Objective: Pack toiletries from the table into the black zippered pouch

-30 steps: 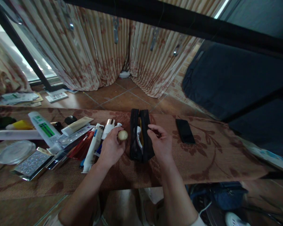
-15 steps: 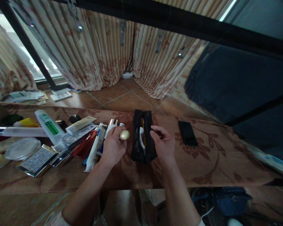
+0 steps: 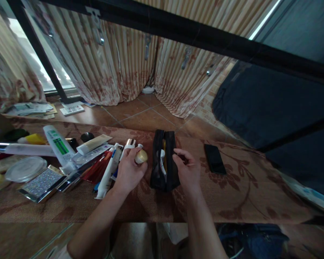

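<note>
My left hand [image 3: 131, 171] is closed around a small bottle with a rounded gold cap [image 3: 142, 156], at the right end of a pile of cosmetics. To its right stands a black zip pouch [image 3: 173, 171], its top gaping. A white tube-like item [image 3: 162, 162] and something yellow show inside. My right hand [image 3: 188, 166] is at the pouch's right edge, thumb and fingers curled in on the rim. White squeeze tubes [image 3: 108, 176] lie beside my left wrist, and a silver-capped bottle [image 3: 129, 144] is just beyond my left fingers.
A black phone [image 3: 215, 159] lies to the right on the brown patterned cloth [image 3: 248, 190]. Leftward are a glittery compact [image 3: 42, 184], a round clear container [image 3: 26, 169] and a green-labelled tube [image 3: 58, 144]. A dark metal bar [image 3: 167, 27] crosses above, before striped curtains.
The gold-capped bottle has tilted slightly in my left hand. My right hand stays at the pouch edge. The whole view has shifted a little.
</note>
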Tool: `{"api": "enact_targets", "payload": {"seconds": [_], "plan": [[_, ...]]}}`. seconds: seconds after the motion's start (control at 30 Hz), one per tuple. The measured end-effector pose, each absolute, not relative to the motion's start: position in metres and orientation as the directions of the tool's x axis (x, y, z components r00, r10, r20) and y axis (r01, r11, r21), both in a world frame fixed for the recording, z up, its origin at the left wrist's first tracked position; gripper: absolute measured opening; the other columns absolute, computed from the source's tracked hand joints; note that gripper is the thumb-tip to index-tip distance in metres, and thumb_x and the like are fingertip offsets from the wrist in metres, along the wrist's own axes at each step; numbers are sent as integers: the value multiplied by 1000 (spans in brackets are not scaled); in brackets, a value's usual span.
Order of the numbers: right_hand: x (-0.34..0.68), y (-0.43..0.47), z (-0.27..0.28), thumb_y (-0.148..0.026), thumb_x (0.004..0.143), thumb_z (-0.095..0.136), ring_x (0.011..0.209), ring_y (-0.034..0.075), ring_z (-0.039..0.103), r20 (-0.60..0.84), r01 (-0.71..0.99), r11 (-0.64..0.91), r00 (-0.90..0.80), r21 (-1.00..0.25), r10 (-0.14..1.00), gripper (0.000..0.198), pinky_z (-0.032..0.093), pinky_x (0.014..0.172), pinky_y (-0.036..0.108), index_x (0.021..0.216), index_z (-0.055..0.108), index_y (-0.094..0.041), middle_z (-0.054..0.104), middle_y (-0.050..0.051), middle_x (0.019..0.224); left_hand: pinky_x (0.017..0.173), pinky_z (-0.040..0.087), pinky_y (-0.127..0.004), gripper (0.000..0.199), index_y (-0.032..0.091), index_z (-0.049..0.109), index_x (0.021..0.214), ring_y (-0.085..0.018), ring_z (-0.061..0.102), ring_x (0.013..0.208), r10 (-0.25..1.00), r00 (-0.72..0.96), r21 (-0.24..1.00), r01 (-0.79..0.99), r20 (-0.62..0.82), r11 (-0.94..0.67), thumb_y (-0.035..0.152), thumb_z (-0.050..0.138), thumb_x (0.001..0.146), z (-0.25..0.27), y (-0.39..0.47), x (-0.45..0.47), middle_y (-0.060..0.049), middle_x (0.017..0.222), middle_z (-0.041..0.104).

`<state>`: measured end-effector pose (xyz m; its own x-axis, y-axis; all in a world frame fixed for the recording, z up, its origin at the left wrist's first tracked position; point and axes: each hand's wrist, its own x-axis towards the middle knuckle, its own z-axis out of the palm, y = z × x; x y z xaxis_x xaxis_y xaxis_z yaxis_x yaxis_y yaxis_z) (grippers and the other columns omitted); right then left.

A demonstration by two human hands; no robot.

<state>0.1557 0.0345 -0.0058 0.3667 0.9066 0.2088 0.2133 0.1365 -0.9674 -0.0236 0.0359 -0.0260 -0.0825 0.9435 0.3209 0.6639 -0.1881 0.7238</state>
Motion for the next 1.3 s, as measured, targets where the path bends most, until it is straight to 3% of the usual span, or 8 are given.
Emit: {"api": "enact_targets", "payload": {"seconds": [0.23,0.43,0.7,1.03,1.3], "plan": [[155,33,-5,-30,71,64,72,16,62,169,176,111,363,-978,916,23,49,66,29,89,69,-18,68,4,84,84,48,-35,33,18,57,105,-20,59,87,947,-106,761,624,304,-175,34,59,76,-26,36,-23,-5,97,60],[154,32,-1,-29,70,63,72,16,62,216,245,130,368,-961,904,21,49,67,30,86,69,-18,68,4,83,88,47,-36,36,20,56,110,-21,60,95,947,-128,783,600,293,-161,33,59,77,-28,36,-24,-5,107,62],[156,33,-5,-30,71,64,74,17,62,189,222,114,357,-968,915,23,49,69,30,89,69,-17,68,5,84,86,47,-35,35,20,55,108,-20,59,93,944,-131,792,587,301,-171,28,60,75,-31,37,-23,-5,104,61],[157,34,-8,-31,71,65,76,17,63,200,202,134,355,-970,913,24,50,70,32,91,69,-18,69,5,85,78,48,-33,31,18,57,100,-20,61,81,958,-154,786,610,243,-101,36,62,75,-24,36,-22,-3,89,64],[157,34,-9,-30,71,65,76,17,63,201,197,139,347,-971,916,24,49,71,32,91,69,-18,69,5,85,78,49,-33,38,18,58,102,-20,61,81,958,-171,801,592,231,-88,38,67,71,-26,36,-22,-4,92,64]]}}
